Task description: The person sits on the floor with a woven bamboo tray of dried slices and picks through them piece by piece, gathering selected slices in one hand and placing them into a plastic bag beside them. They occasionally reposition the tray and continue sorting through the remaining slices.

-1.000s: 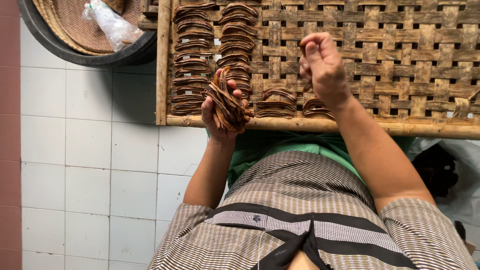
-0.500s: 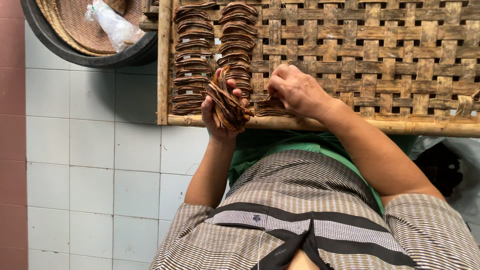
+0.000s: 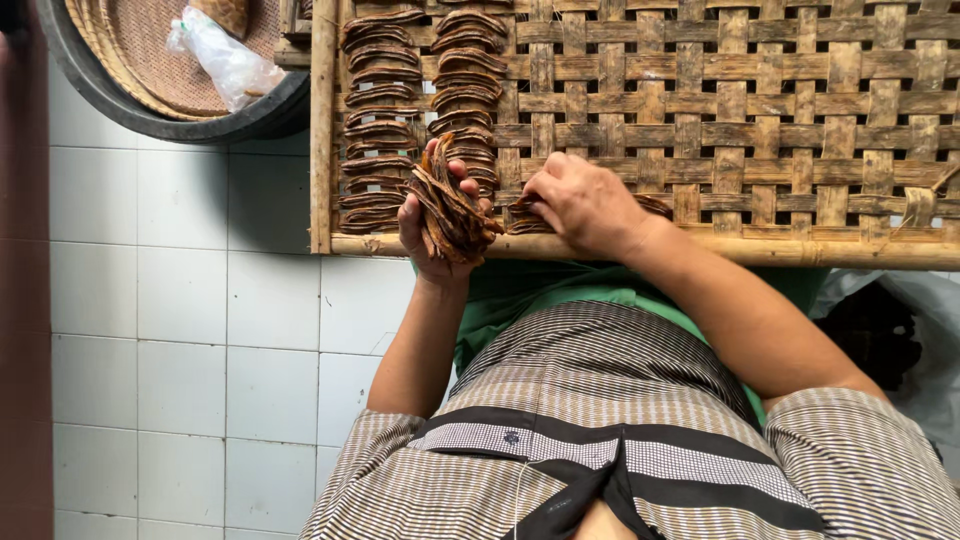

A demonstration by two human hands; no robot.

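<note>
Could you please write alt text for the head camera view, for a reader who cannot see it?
The left hand grips a bundle of curved brown dried strips while the right hand presses a strip onto a woven bamboo tray, beside two rows of strips.

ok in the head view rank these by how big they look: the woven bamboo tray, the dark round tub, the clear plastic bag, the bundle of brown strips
1. woven bamboo tray
2. dark round tub, though the frame cuts it off
3. and 4. bundle of brown strips in the left hand and clear plastic bag look alike, so unranked.

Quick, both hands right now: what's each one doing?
Left hand: closed around a bundle of brown dried strips.
Right hand: fingers down on strips on the woven bamboo tray; grip cannot be told.
</note>
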